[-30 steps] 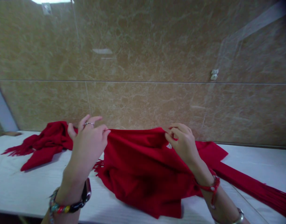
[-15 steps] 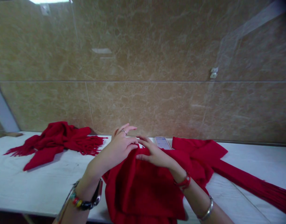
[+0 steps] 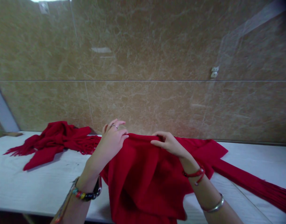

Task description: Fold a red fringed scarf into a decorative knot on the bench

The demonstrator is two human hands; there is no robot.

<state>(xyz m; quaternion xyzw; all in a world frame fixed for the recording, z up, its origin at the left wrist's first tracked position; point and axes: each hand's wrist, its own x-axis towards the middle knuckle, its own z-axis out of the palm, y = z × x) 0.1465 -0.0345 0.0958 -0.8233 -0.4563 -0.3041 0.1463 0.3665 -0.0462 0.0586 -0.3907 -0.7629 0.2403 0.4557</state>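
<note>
A large red cloth (image 3: 143,174) hangs in folds between my hands, its lower part falling over the near edge of the white table. My left hand (image 3: 113,133) pinches its upper left corner between thumb and index finger, the other fingers raised. Farther right on the same top edge, my right hand (image 3: 167,143) grips the cloth, thumb on the near side and fingertips hidden behind it. The edge between both hands is nearly straight.
Another red fringed cloth (image 3: 61,140) lies crumpled on the white table (image 3: 40,189) at the left. A folded red piece with a long fringed strip (image 3: 250,180) extends right. Behind stands a brown marbled wall (image 3: 143,102), with a small wooden piece (image 3: 13,134) at far left.
My right hand has moved right along the cloth's edge, and my left hand slightly left and up. The top edge is raised and stretched wider, now hiding the phone behind it.
</note>
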